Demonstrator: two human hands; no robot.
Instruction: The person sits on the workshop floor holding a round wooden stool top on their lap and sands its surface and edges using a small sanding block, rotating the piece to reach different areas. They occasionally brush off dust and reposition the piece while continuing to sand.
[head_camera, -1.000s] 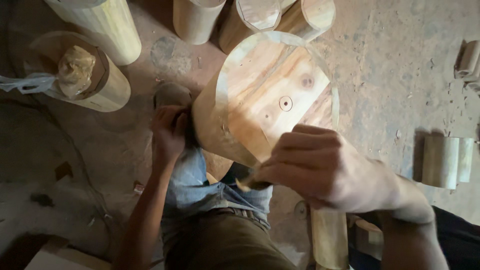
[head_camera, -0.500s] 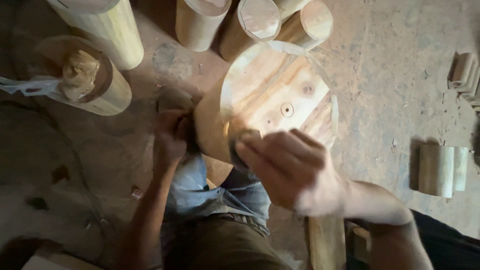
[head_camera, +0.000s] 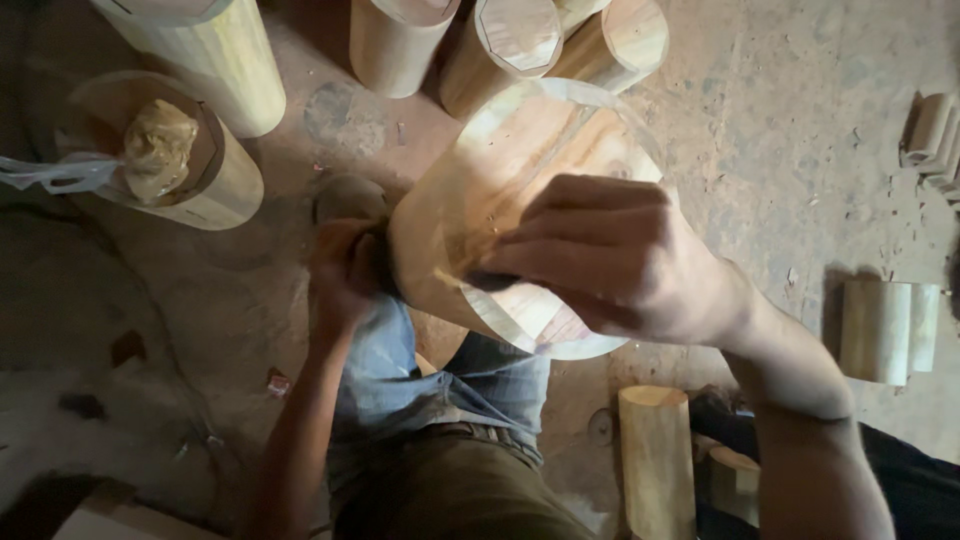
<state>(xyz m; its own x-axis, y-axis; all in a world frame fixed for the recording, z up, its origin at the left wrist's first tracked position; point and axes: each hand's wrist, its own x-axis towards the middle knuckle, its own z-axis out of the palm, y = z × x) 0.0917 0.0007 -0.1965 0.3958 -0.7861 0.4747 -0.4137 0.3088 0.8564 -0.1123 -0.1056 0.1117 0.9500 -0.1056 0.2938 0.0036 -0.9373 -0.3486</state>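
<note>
Seated on a dusty workshop floor, knees in blue denim just below the hands. Hands apart, both on one thing: a big round wooden drum (head_camera: 520, 200), pale and grained, tilted over the lap between them. Left hand (head_camera: 345, 265) curled against the drum's left side, fingers closed on its wall. Right hand (head_camera: 610, 255) laid flat across the round top face, fingers bent over something small and dark pressed to the wood; too hidden under the fingers to tell what.

Beyond the hands, further wooden cylinders (head_camera: 500, 40) standing close together, just past the drum's far edge. Up and to the left of the left hand, another drum (head_camera: 215, 185) bearing a crumpled tan cloth lump (head_camera: 158, 145), with a wisp of clear plastic (head_camera: 50, 172) trailing off its left side. Below the right hand, a short upright log (head_camera: 655, 455). Well to the right of the right forearm, a pale wooden block (head_camera: 885, 330).
</note>
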